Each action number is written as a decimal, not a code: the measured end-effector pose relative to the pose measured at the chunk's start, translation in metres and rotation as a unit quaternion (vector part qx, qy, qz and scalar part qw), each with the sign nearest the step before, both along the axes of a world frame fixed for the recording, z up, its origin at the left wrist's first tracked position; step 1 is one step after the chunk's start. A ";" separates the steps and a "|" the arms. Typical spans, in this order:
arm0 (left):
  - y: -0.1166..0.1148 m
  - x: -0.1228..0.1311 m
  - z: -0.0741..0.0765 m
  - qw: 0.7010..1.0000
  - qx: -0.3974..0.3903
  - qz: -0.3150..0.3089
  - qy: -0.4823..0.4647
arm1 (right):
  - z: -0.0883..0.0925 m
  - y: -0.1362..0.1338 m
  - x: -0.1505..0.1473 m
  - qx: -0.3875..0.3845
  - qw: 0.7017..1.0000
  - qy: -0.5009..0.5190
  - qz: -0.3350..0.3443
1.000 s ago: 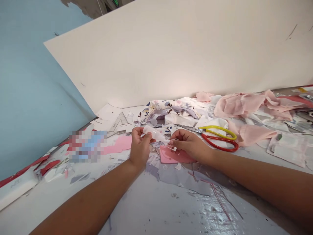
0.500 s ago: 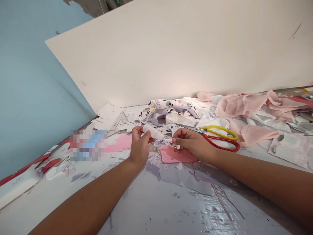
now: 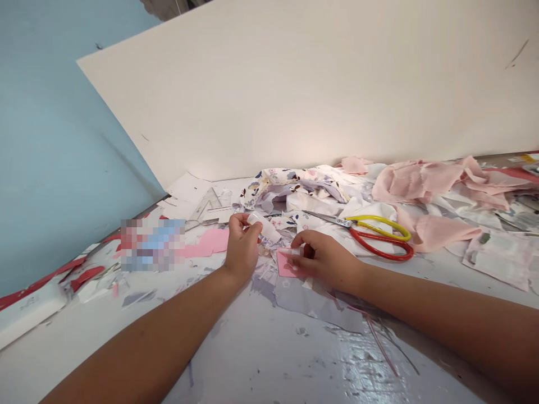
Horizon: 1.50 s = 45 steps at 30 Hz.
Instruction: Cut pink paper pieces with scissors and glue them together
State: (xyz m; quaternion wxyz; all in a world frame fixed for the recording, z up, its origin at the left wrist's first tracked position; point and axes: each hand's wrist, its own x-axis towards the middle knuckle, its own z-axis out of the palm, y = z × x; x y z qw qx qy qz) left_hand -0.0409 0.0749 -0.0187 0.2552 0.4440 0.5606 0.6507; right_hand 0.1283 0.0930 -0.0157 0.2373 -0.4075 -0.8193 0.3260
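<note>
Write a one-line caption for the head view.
Left hand grips a translucent plastic bottle; right hand presses a pink sheet, near red-and-yellow-handled scissors.

Left hand [image 3: 242,245], right hand [image 3: 325,259] (both curled)

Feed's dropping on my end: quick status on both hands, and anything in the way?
Left hand holding white plastic bottle. Right hand on pink sheet. Red-and-yellow scissors lying just beyond, untouched.
</note>
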 end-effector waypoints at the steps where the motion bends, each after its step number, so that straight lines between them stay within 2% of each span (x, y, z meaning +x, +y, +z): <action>1: 0.000 0.000 0.000 1.000 0.001 0.000 -0.002 | 0.001 -0.001 -0.001 0.000 1.000 -0.007 -0.003; 7: 0.001 0.000 -0.001 1.000 0.006 -0.002 -0.005 | 0.003 -0.001 -0.003 0.011 1.000 -0.025 -0.008; 15: -0.001 0.002 0.001 1.000 -0.001 -0.010 -0.012 | -0.006 0.002 -0.001 -0.020 0.999 0.036 0.026; 21: -0.003 0.005 0.003 1.000 -0.006 -0.016 -0.019 | -0.009 0.007 -0.001 -0.044 0.998 0.049 -0.012; 28: -0.003 0.006 0.004 0.999 -0.014 -0.018 -0.023 | -0.009 0.007 -0.001 -0.047 0.997 0.052 0.020; 33: -0.003 0.005 0.002 0.999 -0.013 -0.019 -0.024 | -0.014 0.007 0.003 -0.100 0.989 0.091 0.061; 36: -0.001 0.003 0.001 0.999 -0.015 -0.018 -0.031 | -0.013 0.008 0.004 -0.125 0.979 0.159 0.034; 40: 0.001 0.000 -0.001 0.997 -0.016 -0.041 -0.061 | -0.010 0.007 0.003 -0.107 0.971 0.213 -0.026; 45: 0.000 0.001 0.001 0.993 -0.009 -0.068 -0.092 | -0.009 0.002 0.002 -0.076 0.967 0.241 -0.034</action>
